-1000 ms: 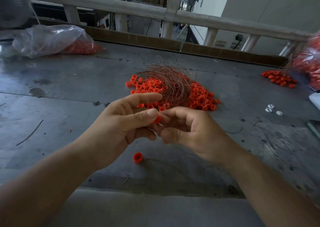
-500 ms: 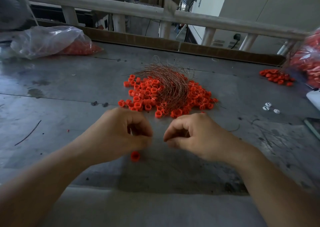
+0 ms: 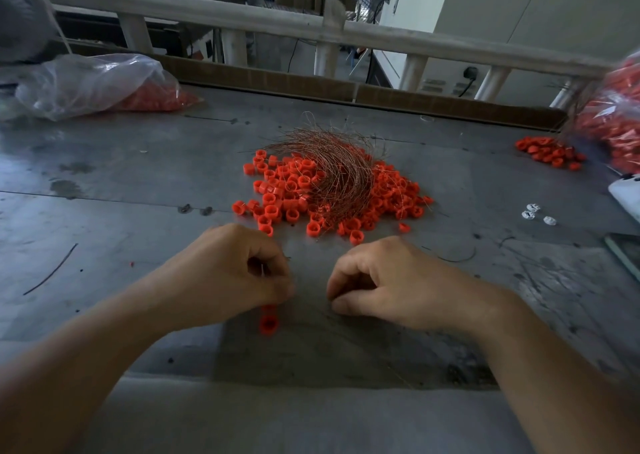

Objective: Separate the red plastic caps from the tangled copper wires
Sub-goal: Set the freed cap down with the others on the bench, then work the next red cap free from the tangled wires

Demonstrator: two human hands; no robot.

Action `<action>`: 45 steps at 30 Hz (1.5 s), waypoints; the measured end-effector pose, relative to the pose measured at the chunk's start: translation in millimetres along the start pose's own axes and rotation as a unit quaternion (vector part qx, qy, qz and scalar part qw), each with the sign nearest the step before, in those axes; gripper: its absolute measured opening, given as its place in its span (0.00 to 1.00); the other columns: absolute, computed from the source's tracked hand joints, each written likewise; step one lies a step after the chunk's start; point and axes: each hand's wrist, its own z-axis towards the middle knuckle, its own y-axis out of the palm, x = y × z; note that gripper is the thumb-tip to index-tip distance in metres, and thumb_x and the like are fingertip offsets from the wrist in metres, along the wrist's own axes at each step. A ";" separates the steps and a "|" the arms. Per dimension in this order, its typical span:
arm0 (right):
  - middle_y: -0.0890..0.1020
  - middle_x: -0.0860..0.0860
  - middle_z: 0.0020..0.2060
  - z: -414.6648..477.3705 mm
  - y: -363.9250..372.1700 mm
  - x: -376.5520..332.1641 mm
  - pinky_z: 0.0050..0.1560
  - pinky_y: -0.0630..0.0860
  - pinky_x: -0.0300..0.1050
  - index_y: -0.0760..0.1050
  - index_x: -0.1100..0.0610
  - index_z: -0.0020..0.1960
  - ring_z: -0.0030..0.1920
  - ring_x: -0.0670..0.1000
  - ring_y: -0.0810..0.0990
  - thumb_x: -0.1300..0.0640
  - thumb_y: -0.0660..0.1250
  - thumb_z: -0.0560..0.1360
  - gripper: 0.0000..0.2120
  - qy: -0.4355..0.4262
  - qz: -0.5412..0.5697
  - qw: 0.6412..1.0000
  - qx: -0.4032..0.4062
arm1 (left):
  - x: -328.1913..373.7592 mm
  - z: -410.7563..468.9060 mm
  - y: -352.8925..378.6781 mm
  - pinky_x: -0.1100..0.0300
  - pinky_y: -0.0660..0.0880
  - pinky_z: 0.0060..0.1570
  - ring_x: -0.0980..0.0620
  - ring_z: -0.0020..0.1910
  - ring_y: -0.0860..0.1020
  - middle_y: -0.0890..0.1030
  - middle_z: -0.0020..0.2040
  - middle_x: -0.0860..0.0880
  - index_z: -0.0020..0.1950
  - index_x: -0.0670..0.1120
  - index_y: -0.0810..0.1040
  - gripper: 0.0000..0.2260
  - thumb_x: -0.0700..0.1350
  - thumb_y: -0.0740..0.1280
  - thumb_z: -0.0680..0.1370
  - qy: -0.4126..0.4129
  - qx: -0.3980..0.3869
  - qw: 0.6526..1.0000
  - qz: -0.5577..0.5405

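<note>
The big pile of little round red plastic caps (image 3: pixel 277 197) sits in the middle of the grey metal worktop (image 3: pixel 138 176). The messy bunch of thin copper wires (image 3: pixel 339 173) lies right on top of the pile. Some wires run in among the caps, so most of the job looks not done yet. One single red cap (image 3: pixel 268 324) lies by itself on the near side of the pile, just under the left hand (image 3: pixel 235 273), so it seems to be free of the wires. The left hand has its fingers curled in. I cannot tell if it is holding a wire or nothing. The right hand (image 3: pixel 398 280) is low near the worktop with its fingers bent and its thumb close to them, and I cannot tell if it pinches anything. Far off on the right is a small heap of red caps (image 3: pixel 550 152), maybe ones already sorted.
</note>
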 end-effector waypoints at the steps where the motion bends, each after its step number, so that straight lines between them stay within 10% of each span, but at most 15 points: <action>1: 0.76 0.37 0.35 -0.6 -1.7 0.2 0.40 0.68 0.22 0.80 0.50 0.47 0.39 0.30 0.74 0.54 0.69 0.72 0.04 0.001 0.006 1.000 0.004 | -1.9 2.1 -1.2 0.73 0.69 0.34 0.65 0.32 0.75 0.79 0.33 0.64 0.28 0.57 0.78 0.07 0.48 0.71 0.66 -0.005 0.043 0.999 -0.014; 4: 0.78 0.40 0.33 -3.6 -9.1 0.5 0.38 0.70 0.25 0.80 0.49 0.43 0.37 0.32 0.75 0.54 0.70 0.72 0.01 0.003 0.030 0.999 0.034 | -11.5 10.5 -8.7 0.73 0.68 0.32 0.65 0.31 0.74 0.78 0.31 0.57 0.36 0.56 0.79 0.08 0.42 0.71 0.69 -0.034 0.200 0.979 0.008; 9: 0.80 0.41 0.33 -7.3 -23.4 7.2 0.37 0.70 0.26 0.78 0.45 0.37 0.36 0.34 0.76 0.54 0.71 0.70 0.05 0.018 0.042 0.991 0.123 | -29.0 23.4 -16.1 0.61 0.69 0.46 0.54 0.42 0.74 0.78 0.55 0.49 0.59 0.48 0.79 0.14 0.38 0.68 0.75 -0.088 0.274 0.954 0.085; 13: 0.79 0.40 0.31 -5.0 -27.2 16.7 0.36 0.69 0.25 0.77 0.45 0.35 0.36 0.35 0.76 0.53 0.70 0.71 0.07 0.049 0.023 0.975 0.216 | -34.4 31.0 -9.1 0.58 0.69 0.53 0.45 0.53 0.78 0.80 0.57 0.47 0.56 0.47 0.81 0.12 0.37 0.67 0.74 -0.102 0.235 0.961 0.104; 23: 0.78 0.47 0.49 13.4 -15.0 24.5 0.53 0.66 0.35 0.81 0.56 0.48 0.52 0.45 0.73 0.56 0.69 0.72 0.06 0.027 -0.099 0.958 0.266 | -27.1 25.1 -12.3 0.63 0.71 0.42 0.55 0.39 0.79 0.82 0.41 0.53 0.47 0.52 0.82 0.09 0.39 0.69 0.73 -0.113 0.279 0.953 0.005; 29: 0.64 0.47 0.71 26.6 0.1 19.7 0.69 0.54 0.44 0.73 0.54 0.64 0.70 0.46 0.57 0.50 0.65 0.74 0.19 -0.019 -0.199 0.965 0.170 | -10.4 17.3 -4.8 0.62 0.77 0.37 0.54 0.29 0.80 0.83 0.34 0.54 0.35 0.55 0.80 0.13 0.36 0.72 0.70 -0.092 0.226 0.956 -0.166; 36: 0.63 0.47 0.71 26.5 2.1 24.4 0.65 0.45 0.36 0.63 0.55 0.71 0.71 0.46 0.55 0.47 0.62 0.76 0.27 -0.010 -0.233 0.954 0.187 | -6.9 15.5 -3.6 0.68 0.76 0.31 0.53 0.32 0.81 0.83 0.34 0.46 0.34 0.50 0.81 0.13 0.32 0.70 0.70 -0.060 0.199 0.941 -0.266; 45: 0.61 0.47 0.73 27.2 6.2 20.4 0.69 0.48 0.42 0.69 0.53 0.67 0.72 0.45 0.53 0.51 0.63 0.76 0.21 -0.054 -0.219 0.960 0.164 | -3.7 9.6 10.6 0.72 0.74 0.42 0.65 0.39 0.79 0.82 0.40 0.64 0.37 0.67 0.79 0.18 0.41 0.73 0.69 0.048 0.021 0.995 -0.083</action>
